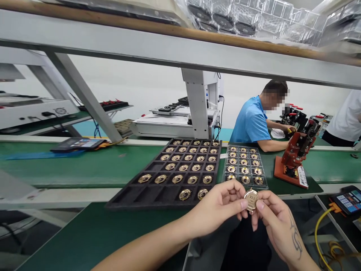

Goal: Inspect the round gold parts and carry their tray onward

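Between both hands is a gold-coloured watch case [251, 200], its flat back with small printed marks facing me. My left hand [225, 203] pinches its left edge between thumb and fingers. On the opposite edge my right hand [272, 210] grips it the same way. Just beyond my hands stands a clear plastic tray [263, 177] with rows of similar round gold watch parts. To its left lies a black compartment tray [132, 197] holding many more of them, with several bare compartments toward its near left side.
A red toggle press [293, 158] stands right of the trays. Behind it sits a person in a blue shirt [251, 122]. A tablet [79, 144] lies on the green bench [36, 169] at left; another device [349, 201] is at right. A shelf beam [169, 43] crosses overhead.
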Demonstrator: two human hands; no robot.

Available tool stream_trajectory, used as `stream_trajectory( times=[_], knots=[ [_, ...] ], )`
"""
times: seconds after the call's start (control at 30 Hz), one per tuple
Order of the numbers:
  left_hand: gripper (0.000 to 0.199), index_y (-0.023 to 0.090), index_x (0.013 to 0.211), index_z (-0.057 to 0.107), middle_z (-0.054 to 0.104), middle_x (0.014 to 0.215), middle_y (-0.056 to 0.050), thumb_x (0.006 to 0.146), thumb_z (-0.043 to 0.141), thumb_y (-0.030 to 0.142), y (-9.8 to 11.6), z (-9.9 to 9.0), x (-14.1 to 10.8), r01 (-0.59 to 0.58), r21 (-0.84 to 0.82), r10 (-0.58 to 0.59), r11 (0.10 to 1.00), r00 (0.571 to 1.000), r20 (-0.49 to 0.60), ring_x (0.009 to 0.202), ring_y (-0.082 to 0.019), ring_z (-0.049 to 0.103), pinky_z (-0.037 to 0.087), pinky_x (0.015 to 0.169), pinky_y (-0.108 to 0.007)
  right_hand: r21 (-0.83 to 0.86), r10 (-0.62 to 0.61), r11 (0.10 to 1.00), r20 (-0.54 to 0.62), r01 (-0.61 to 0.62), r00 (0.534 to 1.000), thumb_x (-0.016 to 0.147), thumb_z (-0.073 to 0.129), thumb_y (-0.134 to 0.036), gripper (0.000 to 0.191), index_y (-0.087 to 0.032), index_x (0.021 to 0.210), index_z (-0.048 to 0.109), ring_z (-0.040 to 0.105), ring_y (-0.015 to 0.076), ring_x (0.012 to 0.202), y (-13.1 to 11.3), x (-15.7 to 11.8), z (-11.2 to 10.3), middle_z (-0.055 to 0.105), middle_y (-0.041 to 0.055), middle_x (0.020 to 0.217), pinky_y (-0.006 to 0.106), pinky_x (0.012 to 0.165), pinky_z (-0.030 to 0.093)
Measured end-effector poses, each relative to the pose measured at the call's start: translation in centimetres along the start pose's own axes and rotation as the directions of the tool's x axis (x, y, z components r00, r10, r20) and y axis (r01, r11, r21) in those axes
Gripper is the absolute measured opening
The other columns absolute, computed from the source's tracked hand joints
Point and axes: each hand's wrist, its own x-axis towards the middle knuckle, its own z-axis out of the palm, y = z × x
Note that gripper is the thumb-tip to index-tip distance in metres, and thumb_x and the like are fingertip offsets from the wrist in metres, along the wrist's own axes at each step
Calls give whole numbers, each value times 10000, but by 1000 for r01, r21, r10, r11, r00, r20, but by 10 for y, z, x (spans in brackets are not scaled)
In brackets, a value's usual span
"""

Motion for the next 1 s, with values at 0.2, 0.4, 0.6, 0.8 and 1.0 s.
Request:
stream_trajectory(
  times=[0.2, 0.4, 0.6, 0.8, 1.0],
  knots=[
    [383, 169, 963, 601, 719, 844, -11, 893, 846, 454, -2, -1, -2, -50, -14, 51, 999, 999, 15, 760, -112, 651, 535, 745, -272, -11, -1, 1000, -13, 1, 1000, 1024, 694, -453, 242, -212, 1033, 722, 635, 150, 711, -1, -3, 2, 724, 49, 911, 301, 647, 553],
    [322, 162, 974, 617, 709, 870, -14, 925, 821, 406, -1, 0, -3, -83, 13, 82, 997, 996, 17, 784, -102, 626, 507, 775, -266, -26, -6, 1000, -32, 5, 999, 1013, 712, -454, 237, -218, 1029, 712, 638, 148, 719, -1, -6, 1, 734, 48, 895, 288, 656, 556],
    [304, 166, 983, 621, 710, 870, -17, 935, 810, 399, -4, -1, -3, -89, 33, 88, 996, 996, 21, 787, -109, 626, 504, 779, -273, -46, -10, 999, -39, 8, 999, 1026, 696, -449, 225, -226, 1048, 703, 640, 153, 729, 4, -5, -3, 724, 32, 830, 288, 672, 553],
    [293, 171, 992, 629, 727, 891, -32, 946, 792, 411, 0, -6, -1, -62, 49, 60, 997, 997, 46, 811, -129, 676, 545, 800, -282, 37, 18, 999, -53, -16, 998, 991, 738, -468, 262, -207, 1005, 734, 605, 141, 697, -1, 0, 1, 686, 27, 825, 275, 632, 523],
    [219, 218, 1197, 761, 731, 1262, -131, 991, 716, 277, 10, -20, -3, -404, 544, 402, 735, 906, 129, 1151, -225, 718, 578, 1043, -390, 221, 230, 950, -11, -222, 973, 919, 809, -511, 347, -171, 929, 743, 451, 102, 590, -7, -2, 4, 560, 1, 703, 241, 529, 420]
  ],
)
